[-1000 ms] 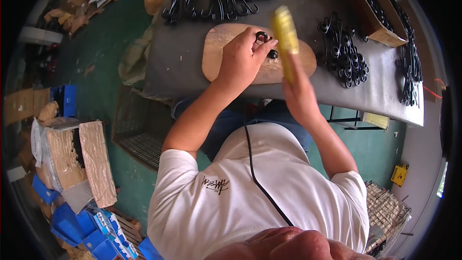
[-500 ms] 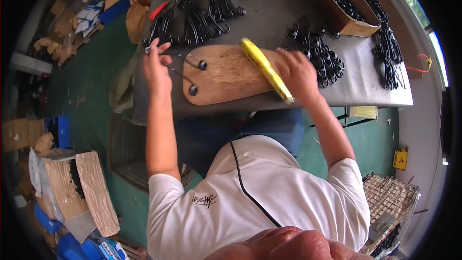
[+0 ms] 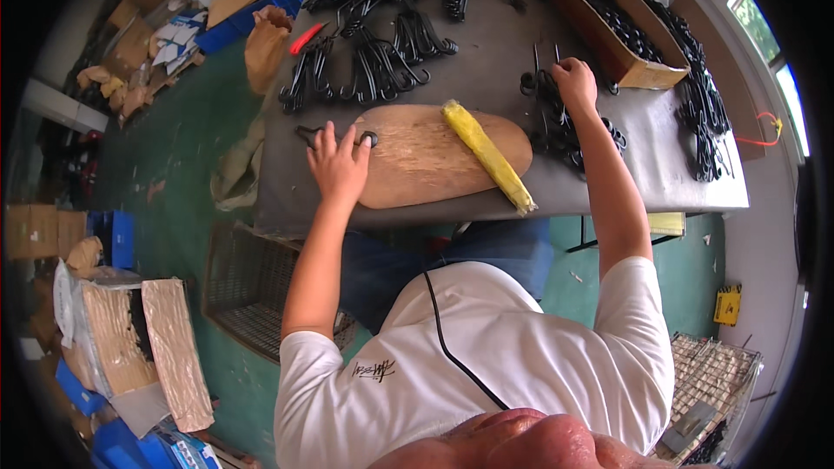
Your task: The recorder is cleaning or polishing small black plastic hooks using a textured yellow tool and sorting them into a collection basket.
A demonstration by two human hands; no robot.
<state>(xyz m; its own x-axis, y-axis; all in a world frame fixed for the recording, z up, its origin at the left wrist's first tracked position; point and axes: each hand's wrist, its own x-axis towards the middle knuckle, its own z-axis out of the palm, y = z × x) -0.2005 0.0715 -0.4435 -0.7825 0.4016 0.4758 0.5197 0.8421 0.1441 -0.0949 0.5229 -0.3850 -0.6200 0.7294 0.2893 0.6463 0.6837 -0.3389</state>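
While I watch from above, both hands are out on the grey table [image 3: 660, 175], 1 at each end of the work.

From largest to smallest: the wooden board [image 3: 426, 165] lies flat with the yellow tool [image 3: 488, 155] slanted across it, touching no hand. My left hand [image 3: 339, 167] rests on the board's left end, fingers spread over a small black ring piece [image 3: 368, 139]; I cannot tell if it grips it. My right hand [image 3: 575, 82] reaches into the pile of black metal parts [image 3: 556, 126], fingers curled; whether they hold 1 is hidden. I judge the tangled parts could drag neighbours along, and the tool's tip at the table edge could be knocked off.
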